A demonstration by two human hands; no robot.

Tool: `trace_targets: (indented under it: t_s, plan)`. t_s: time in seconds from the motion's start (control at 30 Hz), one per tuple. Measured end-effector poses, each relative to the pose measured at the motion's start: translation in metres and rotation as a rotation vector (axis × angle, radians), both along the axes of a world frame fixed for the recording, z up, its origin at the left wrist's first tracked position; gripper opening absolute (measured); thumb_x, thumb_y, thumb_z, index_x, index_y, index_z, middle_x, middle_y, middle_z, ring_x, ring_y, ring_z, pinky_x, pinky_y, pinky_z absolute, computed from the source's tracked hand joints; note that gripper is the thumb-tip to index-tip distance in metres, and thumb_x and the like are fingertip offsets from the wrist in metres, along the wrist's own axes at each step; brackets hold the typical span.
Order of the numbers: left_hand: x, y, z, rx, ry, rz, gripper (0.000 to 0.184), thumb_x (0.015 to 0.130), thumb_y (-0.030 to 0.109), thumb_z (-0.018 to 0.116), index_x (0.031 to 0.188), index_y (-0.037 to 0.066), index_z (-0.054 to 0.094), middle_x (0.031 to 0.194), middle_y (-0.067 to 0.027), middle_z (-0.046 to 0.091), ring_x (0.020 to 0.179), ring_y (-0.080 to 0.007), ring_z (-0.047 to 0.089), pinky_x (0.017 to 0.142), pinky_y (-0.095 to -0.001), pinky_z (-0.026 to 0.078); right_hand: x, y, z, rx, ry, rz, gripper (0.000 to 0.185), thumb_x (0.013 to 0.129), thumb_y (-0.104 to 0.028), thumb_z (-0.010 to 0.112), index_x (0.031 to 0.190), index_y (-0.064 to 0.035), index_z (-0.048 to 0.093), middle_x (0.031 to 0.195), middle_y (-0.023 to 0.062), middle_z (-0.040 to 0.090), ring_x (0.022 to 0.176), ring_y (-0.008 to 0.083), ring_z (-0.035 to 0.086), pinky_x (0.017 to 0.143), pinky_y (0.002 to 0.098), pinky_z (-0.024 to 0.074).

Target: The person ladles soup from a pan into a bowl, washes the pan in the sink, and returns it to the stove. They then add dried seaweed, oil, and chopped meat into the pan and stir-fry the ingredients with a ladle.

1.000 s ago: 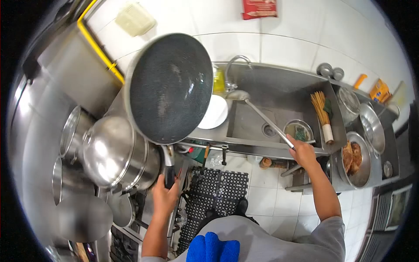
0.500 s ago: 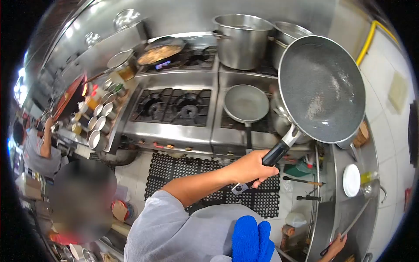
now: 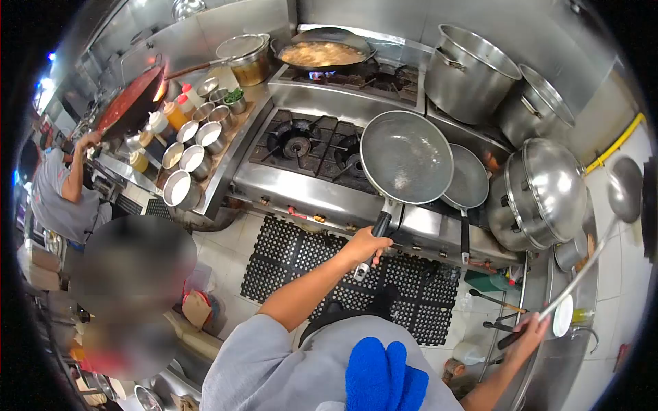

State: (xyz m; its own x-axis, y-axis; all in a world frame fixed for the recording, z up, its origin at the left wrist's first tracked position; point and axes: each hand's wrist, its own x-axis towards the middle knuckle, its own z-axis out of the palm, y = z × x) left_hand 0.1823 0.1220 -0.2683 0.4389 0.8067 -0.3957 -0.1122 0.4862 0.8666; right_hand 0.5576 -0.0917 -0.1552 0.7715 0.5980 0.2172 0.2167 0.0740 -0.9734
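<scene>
My left hand [image 3: 370, 248] is closed around the black handle of a dark non-stick frying pan [image 3: 406, 157]. The pan is held up over the front of the stove, its inner surface wet and shiny. My right hand [image 3: 526, 337] grips the dark handle end of a long metal ladle [image 3: 624, 190], whose bowl is raised at the far right. Partly behind the held pan, a second frying pan [image 3: 469, 179] sits on the stove. Just right of it stands a large domed steel pot [image 3: 538, 195].
The burners [image 3: 297, 142] are left of the held pan. Behind are a wok of bubbling food [image 3: 322, 53] and tall stockpots [image 3: 469, 75]. Metal cups [image 3: 181, 188] and sauce bottles [image 3: 175, 116] line the left counter. At far left, a co-worker [image 3: 62, 192] holds a red-filled wok [image 3: 130, 103].
The held frying pan has moved left and farther from me, over the stove. My right hand has lifted the ladle up from the sink area. The view has turned somewhat.
</scene>
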Motion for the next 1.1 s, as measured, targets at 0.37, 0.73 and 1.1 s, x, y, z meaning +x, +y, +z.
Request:
trace_targets:
  t_s: [0.37,0.73,1.1]
  plan:
    - [-0.029,0.074,-0.077,-0.166,-0.088,0.249,0.019,0.083,0.014,0.063,0.079,0.007,0.046,0.057,-0.0015,0.050,0.041,-0.0113,0.048,0.038,-0.0266,0.041,-0.097,0.149,-0.087,-0.536,0.381,0.663,0.028,0.093,-0.016,0.051,0.118,-0.0036,0.052,0.050,-0.0013,0.041,0.034,0.0064,0.036,0.032,0.0223,0.0298]
    - [-0.031,0.125,-0.107,-0.218,-0.100,0.298,0.018,0.082,0.013,0.062,0.082,0.001,0.048,0.057,-0.0043,0.050,0.039,-0.0131,0.048,0.037,-0.0291,0.043,-0.134,0.288,-0.132,-0.854,0.500,0.971,0.027,0.091,-0.019,0.057,0.114,-0.0059,0.050,0.055,-0.0017,0.042,0.036,0.0064,0.037,0.033,0.0239,0.0324]
    - [-0.077,0.102,-0.189,-0.392,-0.430,0.227,0.067,0.090,0.059,0.044,0.120,-0.001,0.048,0.106,-0.0183,0.061,0.098,-0.0260,0.059,0.079,-0.0414,0.052,-0.194,0.331,-0.131,-1.047,0.382,0.847,0.025,0.094,-0.027,0.053,0.115,-0.0125,0.052,0.056,-0.0029,0.039,0.037,0.0062,0.032,0.033,0.0243,0.0290]
